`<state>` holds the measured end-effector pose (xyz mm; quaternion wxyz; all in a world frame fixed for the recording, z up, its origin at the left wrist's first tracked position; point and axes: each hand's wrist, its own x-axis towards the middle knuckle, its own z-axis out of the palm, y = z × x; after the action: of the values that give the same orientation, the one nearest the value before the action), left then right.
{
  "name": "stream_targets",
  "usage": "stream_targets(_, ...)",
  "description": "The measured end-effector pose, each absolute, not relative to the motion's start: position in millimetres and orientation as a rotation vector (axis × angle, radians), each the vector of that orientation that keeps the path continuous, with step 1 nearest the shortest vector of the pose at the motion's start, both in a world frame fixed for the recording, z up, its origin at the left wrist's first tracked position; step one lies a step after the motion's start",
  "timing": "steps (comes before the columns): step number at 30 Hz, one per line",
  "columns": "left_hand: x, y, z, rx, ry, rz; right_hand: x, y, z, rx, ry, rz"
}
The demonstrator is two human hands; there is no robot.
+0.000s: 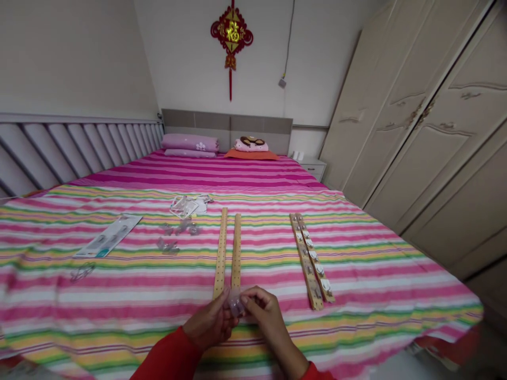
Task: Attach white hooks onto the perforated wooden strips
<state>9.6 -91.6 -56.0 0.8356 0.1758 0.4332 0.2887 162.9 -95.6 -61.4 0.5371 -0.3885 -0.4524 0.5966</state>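
Observation:
My left hand [213, 321] and my right hand [264, 310] meet near the front of the bed. Between their fingertips is a small clear, shiny plastic packet [236, 305], gripped from both sides; its contents are too small to make out. Just beyond, two narrow wooden strips with rows of small holes, a left strip [221, 248] and a right strip [236, 248], lie side by side pointing away from me. Farther right are two more wooden strips, a left one [306, 264] and a right one [312, 256], carrying several small shiny and white pieces.
Several small clear plastic packets [169, 246] lie to the left, with a pile of cards and plastic wrappers [190, 205] behind. A long white card package [109, 236] and a thin clear piece [83, 271] lie farther left. A striped sheet [158, 306] covers the bed.

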Motion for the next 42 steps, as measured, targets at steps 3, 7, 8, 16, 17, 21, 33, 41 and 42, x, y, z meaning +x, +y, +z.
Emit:
stream_targets(3, 12, -91, -58, 0.413, 0.949, 0.602, 164, -96, -67, -0.946, -0.991, 1.498)
stream_targets(7, 15, -87, -54, 0.511, 1.097, 0.633, 162, -91, -76, -0.943, -0.819, 1.539)
stream_targets(8, 15, -85, -53, 0.57, 1.163, 0.673, 162, -88, -78, -0.943, -0.762, 1.538)
stream_targets(16, -8, -77, -74, 1.535, 1.505, 1.21, 155, -65, -94, -1.017, -0.559, 1.496)
stream_targets(17, -10, -76, -81, 1.642, 1.541, 1.224, 153, -65, -97, -1.025, -0.571, 1.496)
stream_targets(21, -14, -75, -105, 2.033, 1.551, 1.189, 149, -66, -106, -1.076, -0.606, 1.506)
stream_targets(33, -13, -71, -124, 2.356, 1.616, 0.978, 145, -67, -108, -1.114, -0.629, 1.495)
stream_targets(41, -18, -72, -131, 2.496, 1.659, 0.906, 142, -64, -113, -1.119, -0.638, 1.469)
stream_targets(42, -18, -72, -131, 2.53, 1.653, 0.901, 141, -64, -114, -1.119, -0.636, 1.465)
